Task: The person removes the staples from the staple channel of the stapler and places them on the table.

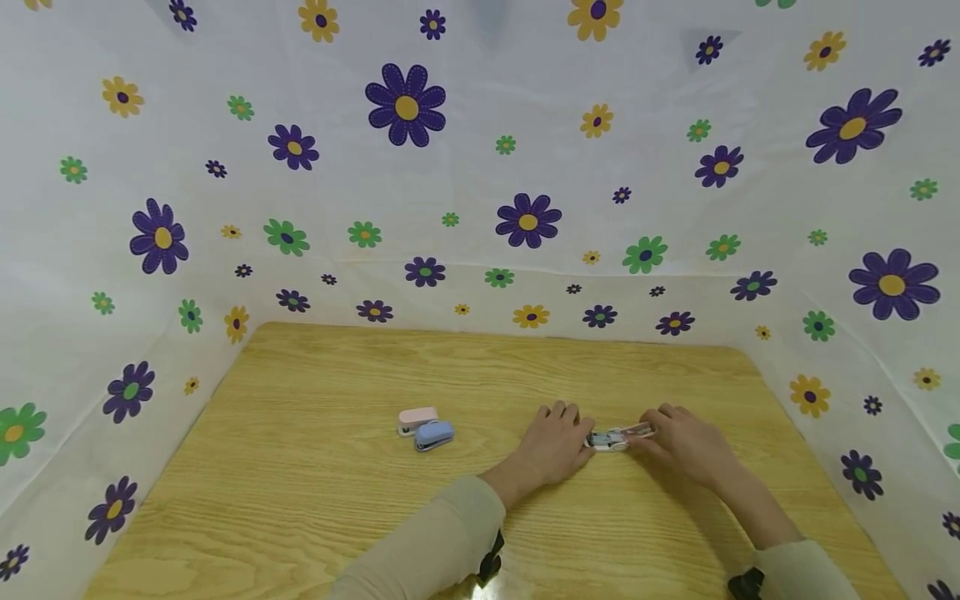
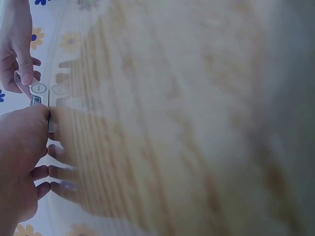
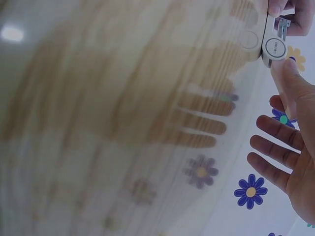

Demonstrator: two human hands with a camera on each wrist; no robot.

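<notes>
A small stapler [image 1: 609,440] lies on the wooden table, swung open, its metal inside showing and its pinkish top raised toward the right. My left hand [image 1: 553,442] holds its left end near the tabletop between thumb and finger. From the other side, my right hand [image 1: 688,443] pinches the raised top with thumb and index finger. In the right wrist view the stapler's round pivot [image 3: 275,47] faces the camera, and the other fingers of the right hand [image 3: 290,147] are spread apart. The left wrist view shows the left hand's [image 2: 22,157] fingertips touching the table.
Left of the hands, a pink stapler [image 1: 417,419] and a blue stapler [image 1: 434,434] sit side by side, both closed. A white flowered cloth [image 1: 465,183] rises behind the table [image 1: 322,500] and along both its sides.
</notes>
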